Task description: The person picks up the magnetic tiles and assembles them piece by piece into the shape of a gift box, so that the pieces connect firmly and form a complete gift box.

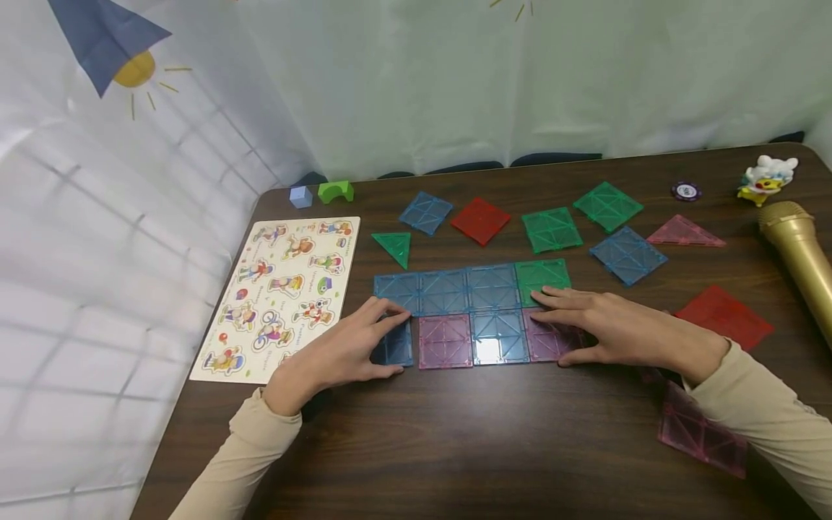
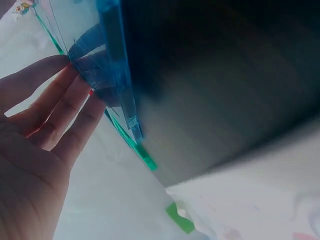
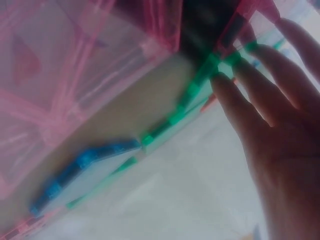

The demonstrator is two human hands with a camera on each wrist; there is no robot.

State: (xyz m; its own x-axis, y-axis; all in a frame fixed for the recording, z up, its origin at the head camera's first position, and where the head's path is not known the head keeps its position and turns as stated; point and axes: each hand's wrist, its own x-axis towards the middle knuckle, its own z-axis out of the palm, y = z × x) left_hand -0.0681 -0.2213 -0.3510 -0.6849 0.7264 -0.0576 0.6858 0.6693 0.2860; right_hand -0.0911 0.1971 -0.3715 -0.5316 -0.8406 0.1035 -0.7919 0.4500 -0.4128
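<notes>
Tile grid [image 1: 468,289] lay flat on desk [image 1: 455,433], long axis L-R. L hand [image 1: 338,354] at L end, fingers curled round blue tile [image 1: 393,347]. R hand [image 1: 604,332] at R end, fingers straight, pressing purple tile [image 1: 552,341], tips touching green tile [image 1: 542,278].

A dark wooden table [image 1: 455,448] with a streaked grain fills the lower part of the room in front of me, its far right corner rounded. Behind it and along the left side hangs a pale, thin sheet [image 1: 403,79], creased with a faint grid of folds. A blue paper triangle [image 1: 97,36] and a yellow sun shape [image 1: 134,70] are fixed on it. Light is soft and even, with a bright glare low on the table.
</notes>
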